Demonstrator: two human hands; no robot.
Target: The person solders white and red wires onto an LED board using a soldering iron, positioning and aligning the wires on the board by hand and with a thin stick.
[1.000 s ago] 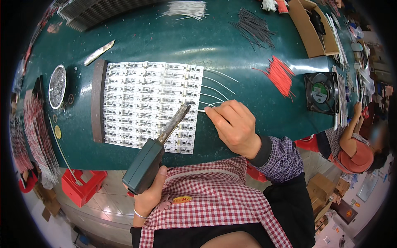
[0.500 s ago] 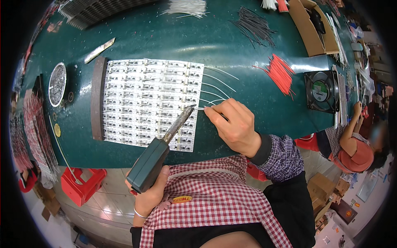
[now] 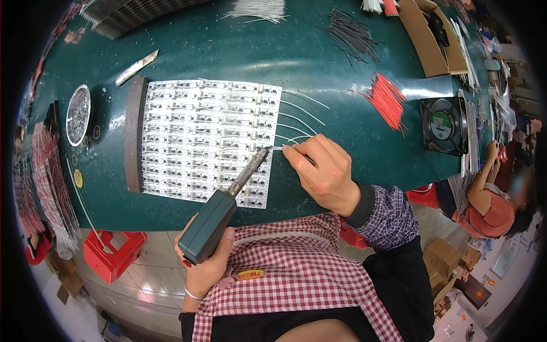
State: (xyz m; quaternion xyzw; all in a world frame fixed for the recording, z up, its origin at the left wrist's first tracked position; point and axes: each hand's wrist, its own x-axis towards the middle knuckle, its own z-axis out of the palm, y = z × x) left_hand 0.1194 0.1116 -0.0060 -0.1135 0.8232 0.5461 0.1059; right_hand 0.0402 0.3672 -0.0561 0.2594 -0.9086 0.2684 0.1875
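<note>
My left hand (image 3: 209,266) is wrapped around the dark green handle of a soldering iron (image 3: 208,225). Its metal tip rests at the right edge of a white circuit board panel (image 3: 211,142), which carries rows of small dark components. Just right of that tip, my right hand (image 3: 325,172) pinches a thin white wire (image 3: 277,149) between thumb and forefinger, its end meeting the panel under the tip. Farther up the same edge, several white wires (image 3: 305,108) stick out and curve to the right. A brown bar (image 3: 135,137) lies along the panel's left side.
Bundles of red wires (image 3: 386,105), black wires (image 3: 348,35) and white wires (image 3: 256,9) lie on the green table (image 3: 188,51). A black fan (image 3: 443,126) and a cardboard box (image 3: 424,48) stand at right. An oval dish (image 3: 78,115) sits left. Another person (image 3: 490,205) works far right.
The soldering iron has shifted slightly right, its tip now closer to the fingers of my right hand. My right hand stays nearly in place, still pinching the white wire.
</note>
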